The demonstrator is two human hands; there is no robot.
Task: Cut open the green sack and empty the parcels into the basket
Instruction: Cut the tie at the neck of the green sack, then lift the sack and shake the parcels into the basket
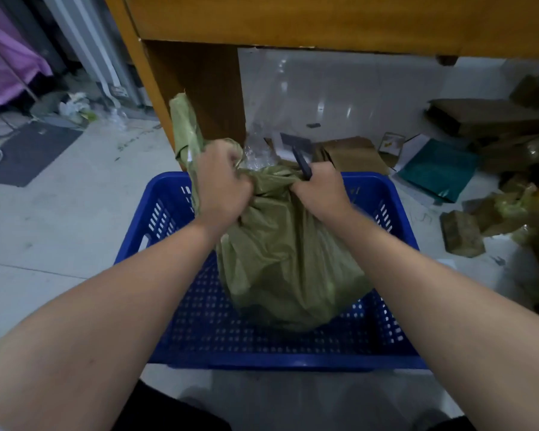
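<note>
Inside the blue plastic basket [181, 331] on the floor we find the green sack [280, 262] standing upright, its bulging lower body resting on the perforated base towards the right side. Our left hand [223, 185] is closed in a fist around the gathered neck of the sack, fingers [231, 158] wrapped tight on the bunched material; we judge this grip serves to hold the sack up and keep the neck taut for cutting. Our right hand [322, 189] is clenched on the neck from the other side, and a dark, slim cutter handle [302, 164] projects from the top of that fist, so these fingers hold both tool and fabric. Whether a blade is extended cannot be told. Placing the sack inside the basket before opening it appears deliberate: contents would drop straight in.

The sack itself is thin olive-green woven plastic, heavily creased, with a loose tail of material [185, 129] rising beyond the left hand against the wooden cabinet [199, 88]. No cut or opening is visible. We see no parcels in the basket. Cardboard boxes [461, 233] and a teal mailer [437, 169] lie on the floor to the right.
</note>
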